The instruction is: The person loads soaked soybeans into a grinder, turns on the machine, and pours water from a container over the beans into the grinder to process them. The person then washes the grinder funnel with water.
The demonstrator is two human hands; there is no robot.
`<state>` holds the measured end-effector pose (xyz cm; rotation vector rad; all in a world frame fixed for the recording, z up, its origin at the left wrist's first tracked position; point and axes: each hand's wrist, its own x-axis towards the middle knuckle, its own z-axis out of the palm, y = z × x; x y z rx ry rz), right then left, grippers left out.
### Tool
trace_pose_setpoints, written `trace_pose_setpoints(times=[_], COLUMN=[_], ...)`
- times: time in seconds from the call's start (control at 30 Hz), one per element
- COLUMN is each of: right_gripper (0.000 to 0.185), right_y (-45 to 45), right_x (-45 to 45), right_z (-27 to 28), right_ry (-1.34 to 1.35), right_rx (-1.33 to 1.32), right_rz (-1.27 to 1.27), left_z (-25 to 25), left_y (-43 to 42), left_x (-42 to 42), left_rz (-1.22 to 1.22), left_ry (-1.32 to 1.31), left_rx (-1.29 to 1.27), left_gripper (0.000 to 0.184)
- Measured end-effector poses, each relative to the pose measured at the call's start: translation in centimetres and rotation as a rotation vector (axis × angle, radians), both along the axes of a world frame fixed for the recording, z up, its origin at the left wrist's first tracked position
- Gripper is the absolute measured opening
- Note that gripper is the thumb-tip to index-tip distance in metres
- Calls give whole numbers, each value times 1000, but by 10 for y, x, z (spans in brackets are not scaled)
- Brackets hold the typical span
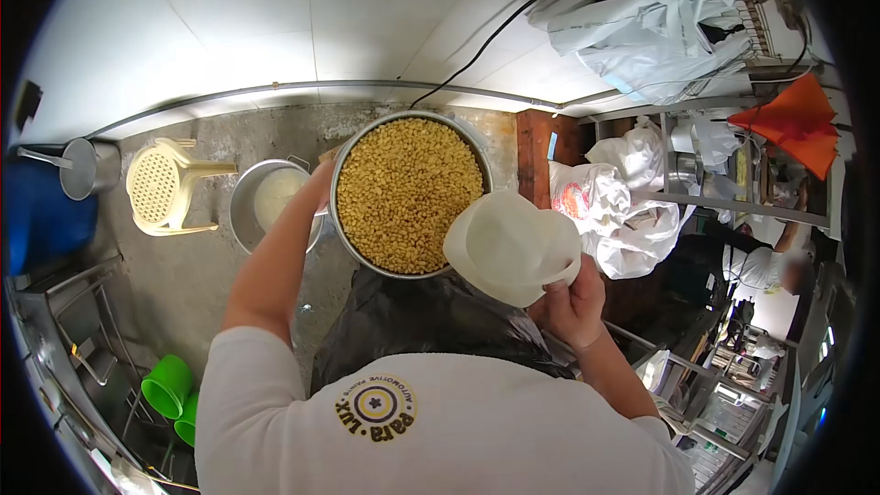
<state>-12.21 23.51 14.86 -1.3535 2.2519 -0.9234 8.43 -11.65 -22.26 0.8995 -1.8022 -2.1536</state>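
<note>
A large round metal pot (488,160) full of small yellow-brown kernels or granules (408,192) is in front of me. My left hand (323,181) grips its left side, the fingers mostly hidden behind the rim. My right hand (576,304) is closed on the edge of a white plastic container (513,247), tilted beside the pot's lower right rim. Its inside looks bare. A black plastic bag (367,321) lies between the pot and my body. Left of the pot, a second metal pot (246,211) on the floor has something pale inside.
A cream plastic stool (154,185) and a blue barrel (55,220) stand on the left. Green buckets (167,385) are at lower left. White sacks (623,211) lie at right, near metal shelving (733,206). Another person (752,266) is farther off at right.
</note>
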Motion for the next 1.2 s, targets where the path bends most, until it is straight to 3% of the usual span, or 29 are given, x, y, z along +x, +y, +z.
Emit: trace_pose_setpoints(times=[0.1,0.17,0.23,0.3,0.37,0.43,0.5,0.57,0.77,0.83,0.9,1.03,1.2], right_gripper=[45,51,60,63,65,66,65,64,61,59,57,56,58], right_y=[-7,-18,-31,-36,-36,-38,-40,-39,-25,-19,-16,-12,-18], right_x=[-9,-18,-21,-26,-26,-26,-26,-28,-36,-38,-37,-37,-35], right_z=[17,33,46,51,58,63,59,59,61,62,69,75,84], right_ry=[7,27,263,276,281,229,225,199,175,149,79,106,136], right_rx=[-47,-79,-131,-129,-129,34,-14,44,4,-59,-29,-21,67], right_rz=[70,142,287,344,409,359,396,378,351,325,267,263,264], left_z=[47,53,99,149,186,194,232,220,207,245,236,204,168], left_y=[12,28,40,58,87,108,130,142,162,159,157,134,123], left_x=[40,63,69,64,37,7,-28,-61,-102,-82,-65,-24,-13], left_rz=[309,555,584,618,636,443,258,139,239,204,339,521,604], left_ry=[-486,-568,-576,-602,-288,-296,-197,-175,-74,-114,-170,-263,-440], left_rx=[133,-212,-315,-413,-580,-592,-430,-405,-452,-66,-560,-1119,-1167], left_gripper=[35,41,41,42,42,38,30,28,23,21,20,26,47])
